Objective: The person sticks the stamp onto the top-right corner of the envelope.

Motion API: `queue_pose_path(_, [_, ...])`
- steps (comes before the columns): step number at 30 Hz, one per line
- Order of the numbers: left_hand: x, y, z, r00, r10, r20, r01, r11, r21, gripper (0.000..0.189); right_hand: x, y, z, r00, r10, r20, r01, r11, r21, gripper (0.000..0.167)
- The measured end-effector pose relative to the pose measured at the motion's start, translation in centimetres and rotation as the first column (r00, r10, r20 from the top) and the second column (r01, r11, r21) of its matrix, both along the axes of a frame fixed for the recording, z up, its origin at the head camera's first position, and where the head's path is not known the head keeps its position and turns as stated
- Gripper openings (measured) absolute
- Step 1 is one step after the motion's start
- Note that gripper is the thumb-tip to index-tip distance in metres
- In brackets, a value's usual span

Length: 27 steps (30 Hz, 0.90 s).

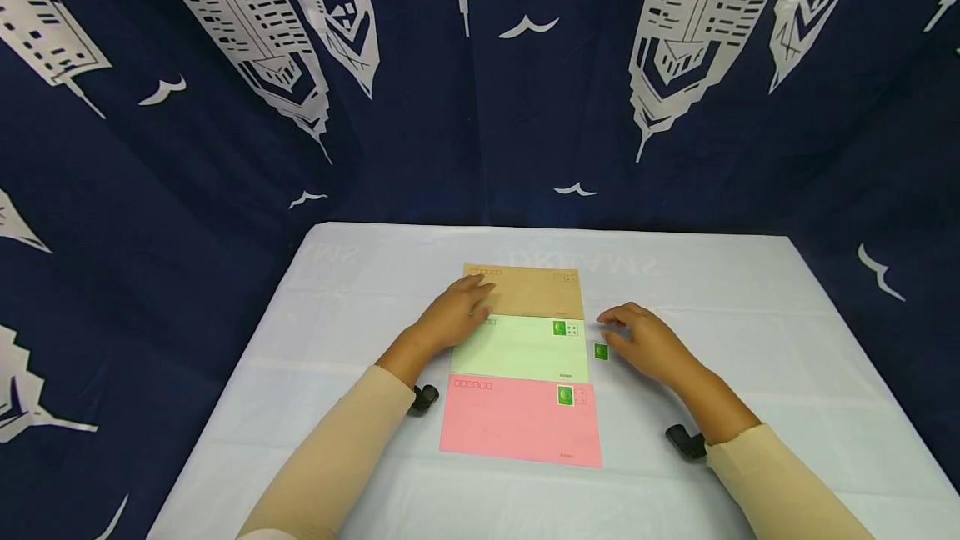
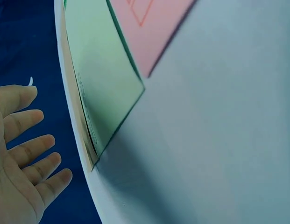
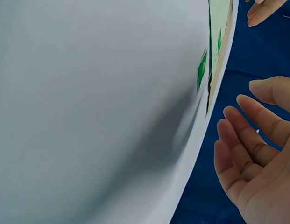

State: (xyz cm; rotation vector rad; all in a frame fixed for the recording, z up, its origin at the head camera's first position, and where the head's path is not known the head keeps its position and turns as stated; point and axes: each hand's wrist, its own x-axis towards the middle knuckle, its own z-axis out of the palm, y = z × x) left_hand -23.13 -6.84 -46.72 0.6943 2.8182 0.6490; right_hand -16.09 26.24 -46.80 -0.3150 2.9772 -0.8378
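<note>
Three envelopes form a column on the white table: a brown envelope [image 1: 532, 290] at the back, a light green envelope [image 1: 517, 352] in the middle, a pink envelope [image 1: 517, 427] in front. Green stamps sit near the upper right corners of the pink and light green ones. A loose green stamp [image 1: 602, 352] lies on the cloth right of the column. My left hand [image 1: 455, 312], fingers spread, is over the left ends of the brown and light green envelopes. Beside the loose stamp is my right hand [image 1: 645, 342], its fingers relaxed and holding nothing.
White cloth covers the table [image 1: 337, 290], whose far edge meets a dark blue curtain [image 1: 480, 123] printed with white buildings and birds. A small black camera is worn at each wrist.
</note>
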Motion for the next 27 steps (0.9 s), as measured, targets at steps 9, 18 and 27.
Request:
queue_pose_path(9, [-1.0, 0.5, 0.0, 0.999, -0.019, 0.034, 0.021, 0.999, -0.047, 0.051, 0.7, 0.9, -0.6, 0.999, 0.009, 0.038, -0.009, 1.0, -0.004, 0.028])
queue_pose_path(18, [-1.9, 0.7, -0.4, 0.998, -0.033, 0.057, 0.036, 0.998, -0.054, 0.049, 0.9, 0.9, -0.7, 0.998, -0.003, 0.067, 0.001, 1.0, 0.017, 0.029])
queue_pose_path(27, [-2.6, 1.0, -0.9, 0.995, -0.032, 0.09, 0.038, 0.997, -0.07, 0.048, 0.3, 0.6, -1.5, 0.99, -0.042, 0.138, 0.035, 0.998, 0.051, 0.025])
